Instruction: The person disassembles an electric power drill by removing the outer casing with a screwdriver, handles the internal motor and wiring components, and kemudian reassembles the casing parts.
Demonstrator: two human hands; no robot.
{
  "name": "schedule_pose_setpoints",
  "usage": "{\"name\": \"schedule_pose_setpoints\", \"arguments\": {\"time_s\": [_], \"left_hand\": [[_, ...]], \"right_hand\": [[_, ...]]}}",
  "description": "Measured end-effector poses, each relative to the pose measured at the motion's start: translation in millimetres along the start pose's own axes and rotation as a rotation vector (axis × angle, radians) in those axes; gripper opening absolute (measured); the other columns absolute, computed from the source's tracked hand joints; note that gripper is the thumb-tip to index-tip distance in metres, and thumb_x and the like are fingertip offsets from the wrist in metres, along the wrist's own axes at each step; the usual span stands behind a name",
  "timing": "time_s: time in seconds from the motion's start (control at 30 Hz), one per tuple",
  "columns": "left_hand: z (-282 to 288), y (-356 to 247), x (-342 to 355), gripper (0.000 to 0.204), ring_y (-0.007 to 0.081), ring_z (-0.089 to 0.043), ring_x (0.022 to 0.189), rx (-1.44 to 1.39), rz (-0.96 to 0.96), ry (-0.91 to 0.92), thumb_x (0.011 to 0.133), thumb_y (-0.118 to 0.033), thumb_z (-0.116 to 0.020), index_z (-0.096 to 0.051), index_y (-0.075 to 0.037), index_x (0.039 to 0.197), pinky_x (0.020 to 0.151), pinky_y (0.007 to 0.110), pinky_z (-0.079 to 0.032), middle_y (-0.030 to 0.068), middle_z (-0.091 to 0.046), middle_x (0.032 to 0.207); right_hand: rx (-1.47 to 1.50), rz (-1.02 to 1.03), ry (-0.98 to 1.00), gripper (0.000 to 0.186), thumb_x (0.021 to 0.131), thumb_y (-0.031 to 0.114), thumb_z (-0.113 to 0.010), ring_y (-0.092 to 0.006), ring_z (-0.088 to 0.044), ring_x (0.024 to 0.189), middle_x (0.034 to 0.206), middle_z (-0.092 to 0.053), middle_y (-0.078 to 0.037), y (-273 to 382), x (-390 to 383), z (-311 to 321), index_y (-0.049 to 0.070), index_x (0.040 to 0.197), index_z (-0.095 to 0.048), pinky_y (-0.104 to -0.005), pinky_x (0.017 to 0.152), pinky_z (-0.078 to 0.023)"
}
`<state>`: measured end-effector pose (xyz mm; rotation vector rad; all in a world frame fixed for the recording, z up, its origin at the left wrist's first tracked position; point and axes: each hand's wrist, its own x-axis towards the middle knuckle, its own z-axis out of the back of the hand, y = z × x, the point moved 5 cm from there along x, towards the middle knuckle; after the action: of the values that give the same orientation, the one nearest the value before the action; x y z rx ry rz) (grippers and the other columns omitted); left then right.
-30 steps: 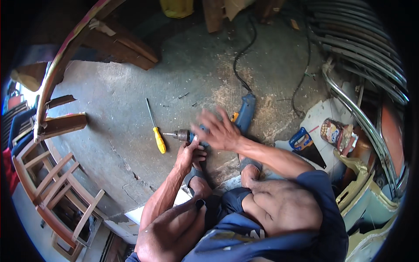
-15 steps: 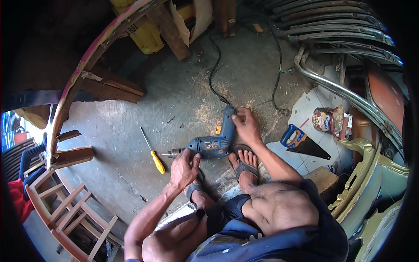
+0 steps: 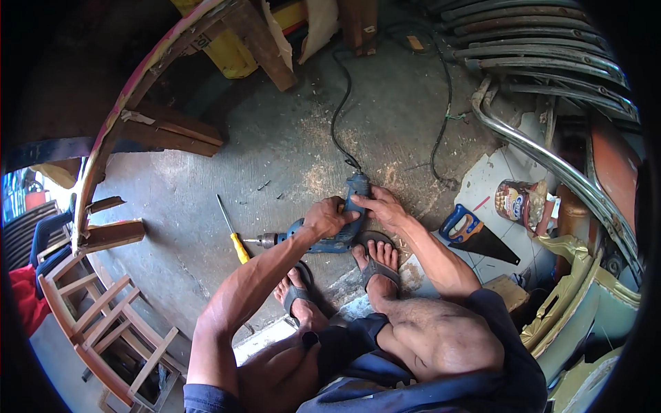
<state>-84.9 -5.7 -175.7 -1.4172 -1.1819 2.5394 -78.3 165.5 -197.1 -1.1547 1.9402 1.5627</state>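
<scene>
A blue corded drill [image 3: 315, 243] lies on its side by my sandalled feet, its chuck [image 3: 267, 240] pointing left with a thin bit in it. My left hand [image 3: 328, 218] grips the drill where the handle meets the body, fingers curled over it. My right hand [image 3: 380, 207] holds the upper handle, thumb across it. A screwdriver [image 3: 239, 246] with a yellow grip lies left of the chuck, partly behind my left forearm. A few small dark screws or bits [image 3: 263, 186] are scattered on the concrete beyond it.
A blue-handled saw [image 3: 492, 241] and a round tin [image 3: 520, 203] sit on broken tiles at right, beside stacked metal chair frames [image 3: 537, 48]. A wooden frame piece [image 3: 110, 234] stands at left, with chair frames [image 3: 110, 323] below. The black cord [image 3: 341, 110] runs away across the floor.
My left hand has moved from the front of the drill body up and right to the handle. My right hand has gone from spread fingers to holding the handle.
</scene>
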Motion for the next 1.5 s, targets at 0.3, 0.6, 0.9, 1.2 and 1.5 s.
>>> {"name": "schedule_pose_setpoints", "arguments": {"time_s": [0.3,0.6,0.9,1.2,1.5], "left_hand": [[5,-4,-9,0.068,0.0391,-0.07,0.102,-0.047,-0.015,-0.115,0.082,-0.057,-0.076,-0.067,0.001,0.117,0.086,0.047,-0.053,0.0242,-0.072,0.107],[7,-9,-19,0.063,0.0375,-0.07,0.096,-0.036,-0.012,-0.221,0.081,-0.047,-0.08,-0.066,-0.001,0.121,0.083,0.044,-0.053,0.0205,-0.072,0.1],[-6,-24,-31,0.059,0.0395,-0.07,0.099,0.006,-0.048,-0.231,0.08,-0.045,-0.08,-0.068,-0.002,0.119,0.084,0.047,-0.054,0.0226,-0.073,0.103],[-2,-13,-43,0.062,0.0417,-0.071,0.096,-0.126,0.002,-0.236,0.08,-0.046,-0.081,-0.067,0.001,0.117,0.083,0.047,-0.055,0.0241,-0.072,0.099],[-1,-12,-69,0.061,0.043,-0.068,0.1,-0.33,-0.146,-0.248,0.082,-0.04,-0.082,-0.057,0.001,0.12,0.083,0.047,-0.053,0.0244,-0.069,0.104]], "right_hand": [[-0.08,0.186,-0.058,0.05,0.085,0.036,-0.081,-0.0168,-0.062,0.102,0.108,-0.069,-0.006,1,5,-4,0.003,0.12,-0.068,-0.0321,0.093,-0.048],[-0.008,0.216,0.018,0.051,0.089,0.036,-0.077,-0.0165,-0.061,0.106,0.113,-0.068,-0.007,16,-3,-14,0.002,0.125,-0.064,-0.0332,0.097,-0.046],[-0.04,0.052,-0.423,0.084,0.099,0.074,-0.033,-0.0214,-0.066,0.083,0.086,-0.071,-0.009,40,25,-17,-0.001,0.101,-0.069,-0.0337,0.081,-0.05],[-0.387,0.226,-0.448,0.078,0.104,0.064,-0.035,-0.0207,-0.065,0.065,0.065,-0.067,-0.009,52,33,-35,-0.002,0.079,-0.067,-0.0367,0.066,-0.051],[-0.267,0.451,-0.022,0.062,0.103,0.051,-0.054,-0.0174,-0.06,0.11,0.121,-0.064,-0.01,64,-39,-46,-0.002,0.137,-0.052,-0.032,0.096,-0.048]]}}
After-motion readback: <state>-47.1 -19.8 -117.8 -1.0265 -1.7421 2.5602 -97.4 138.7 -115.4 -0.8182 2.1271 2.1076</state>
